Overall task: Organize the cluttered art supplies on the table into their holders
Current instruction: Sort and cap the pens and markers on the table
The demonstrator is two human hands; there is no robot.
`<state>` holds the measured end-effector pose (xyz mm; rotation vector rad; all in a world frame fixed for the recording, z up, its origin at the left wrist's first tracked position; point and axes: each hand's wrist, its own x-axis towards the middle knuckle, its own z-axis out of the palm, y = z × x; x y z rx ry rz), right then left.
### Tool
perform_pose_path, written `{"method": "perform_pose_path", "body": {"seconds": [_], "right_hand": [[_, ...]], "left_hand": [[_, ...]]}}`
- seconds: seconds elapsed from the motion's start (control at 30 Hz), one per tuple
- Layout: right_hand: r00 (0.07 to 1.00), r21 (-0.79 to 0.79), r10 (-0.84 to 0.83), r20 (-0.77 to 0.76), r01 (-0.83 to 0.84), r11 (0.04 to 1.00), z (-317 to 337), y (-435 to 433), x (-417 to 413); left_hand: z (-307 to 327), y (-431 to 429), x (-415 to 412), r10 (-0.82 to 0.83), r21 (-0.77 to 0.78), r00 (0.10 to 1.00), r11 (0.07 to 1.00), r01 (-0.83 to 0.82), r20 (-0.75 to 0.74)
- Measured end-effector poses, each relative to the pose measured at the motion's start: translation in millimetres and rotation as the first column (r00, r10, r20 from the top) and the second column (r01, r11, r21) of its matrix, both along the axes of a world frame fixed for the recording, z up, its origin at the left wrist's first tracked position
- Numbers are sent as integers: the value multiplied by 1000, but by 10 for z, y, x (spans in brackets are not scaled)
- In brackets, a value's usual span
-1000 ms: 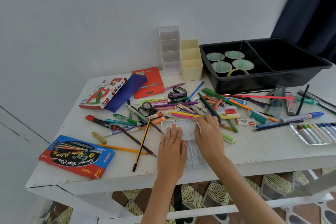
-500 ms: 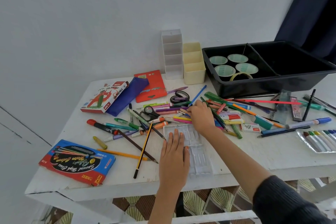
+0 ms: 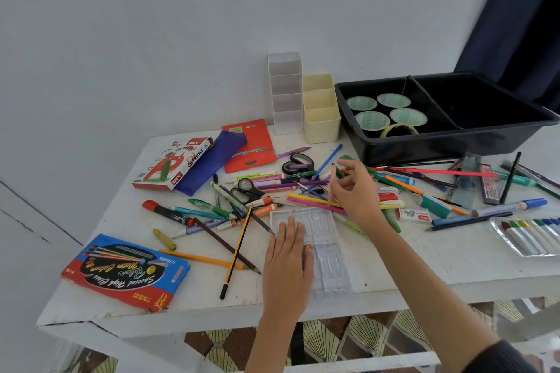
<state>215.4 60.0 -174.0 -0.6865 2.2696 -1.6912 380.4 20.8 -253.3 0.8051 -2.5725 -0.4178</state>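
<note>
Pressing flat on the near-left part of the clear tray (image 3: 331, 268) with the left hand (image 3: 286, 254), fingers straight and close together. Just behind the tray, pinching a dark pencil (image 3: 336, 170) between thumb and curled fingers of the right hand (image 3: 354, 191), over the heap of pens and pencils (image 3: 272, 188) strewn behind and to both sides of the tray. Farther behind the tray, by the wall: a white holder (image 3: 286, 94), a cream holder (image 3: 321, 127) touching it, a black bin (image 3: 439, 145) rightward. Left of the tray, near the tabletop (image 3: 424, 260) front edge, a watercolour box (image 3: 124, 272).
</note>
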Motion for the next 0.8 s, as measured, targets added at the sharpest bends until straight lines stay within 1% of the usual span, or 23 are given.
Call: {"method": "perform_pose_path", "body": {"seconds": [0.13,0.23,0.3,0.37,0.43,0.5,0.63,0.7,0.8], "right_hand": [[994,122,102,-42,-96,988,35,212,154],[986,179,132,-101,-112,977,-37,300,296],[987,182,125,-103,-105,978,-81,341,374],[987,198,119,-111,-96,975,-137,345,425],[977,284,118,-179,-63,957,-195,325,457],[958,357,128,-258,-29,934,-229,302,469],[942,480,187,-278,-32,876,-230,268,430],[938,529,227,-262,-57,847,-238,256,406],[928,577,269,-259,-75,813,-236,243,384]], "left_hand": [[20,-3,7,-9,29,1000,1000,9,-12],[59,4,11,-10,64,1000,998,11,-15],[89,-7,11,-16,156,999,988,21,-35],[139,-48,2,-25,313,994,948,56,-102],[196,-86,20,-23,464,983,879,107,-184],[232,-104,53,-15,539,973,830,141,-230],[262,-185,109,-29,572,972,804,161,-234],[237,-242,136,-41,554,969,814,174,-245],[205,-235,172,-44,492,944,845,210,-327]]}}
